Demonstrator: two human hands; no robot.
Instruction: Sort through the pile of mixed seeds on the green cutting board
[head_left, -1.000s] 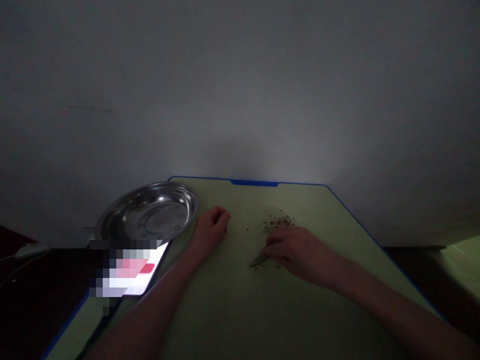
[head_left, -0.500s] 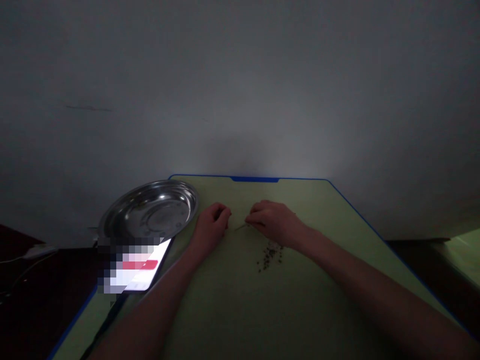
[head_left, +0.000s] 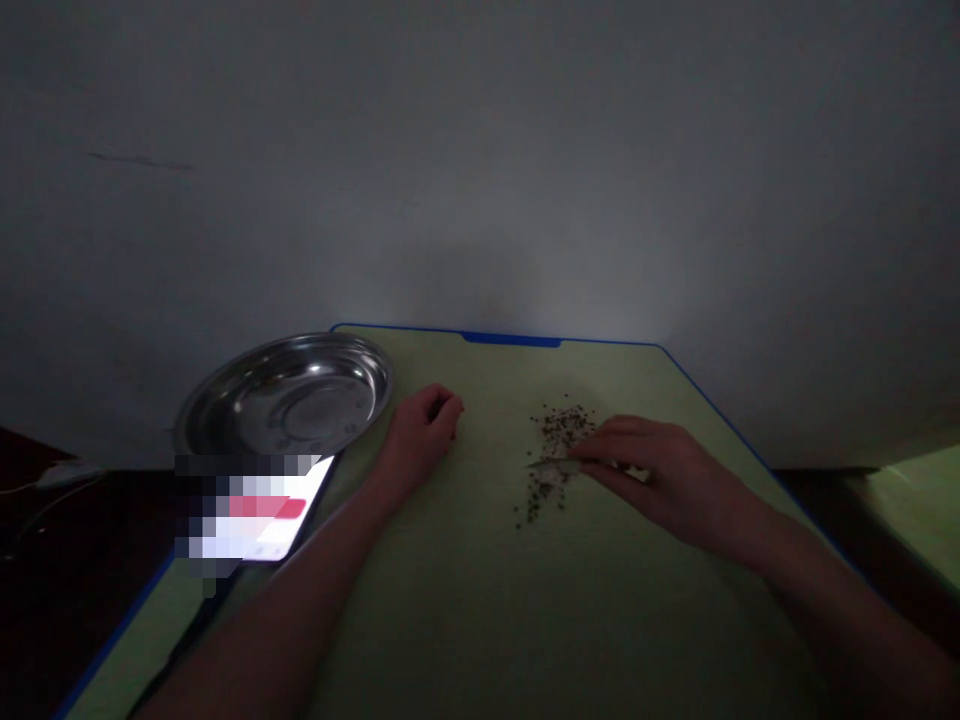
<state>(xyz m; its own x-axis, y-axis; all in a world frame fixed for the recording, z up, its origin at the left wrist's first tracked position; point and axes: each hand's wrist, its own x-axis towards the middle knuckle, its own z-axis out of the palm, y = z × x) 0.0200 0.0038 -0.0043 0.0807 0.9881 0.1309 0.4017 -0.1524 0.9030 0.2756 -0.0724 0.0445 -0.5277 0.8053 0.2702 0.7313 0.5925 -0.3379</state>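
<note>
My right hand (head_left: 667, 475) pinches a thin, pointed tool (head_left: 551, 464) between thumb and fingers. Its tip points left, over a scatter of small dark grains (head_left: 568, 418) with paler ones (head_left: 555, 478) mixed among them; I cannot tell what kind they are. Left of this scatter, my left hand (head_left: 422, 432) rests on the tabletop (head_left: 465, 580) with its fingers curled in. Whatever it may hold is hidden inside the fingers.
A round, shallow metal basin (head_left: 289, 395) stands at the table's left edge. Partly under it lies a lit phone (head_left: 277, 540), some of it blurred out. Behind the table's blue rim (head_left: 510, 339) rises a grey wall (head_left: 480, 170).
My right hand moved left and away from me with the thin tool, toward my left hand, then came back right to the grains. My left hand stayed curled in place.
</note>
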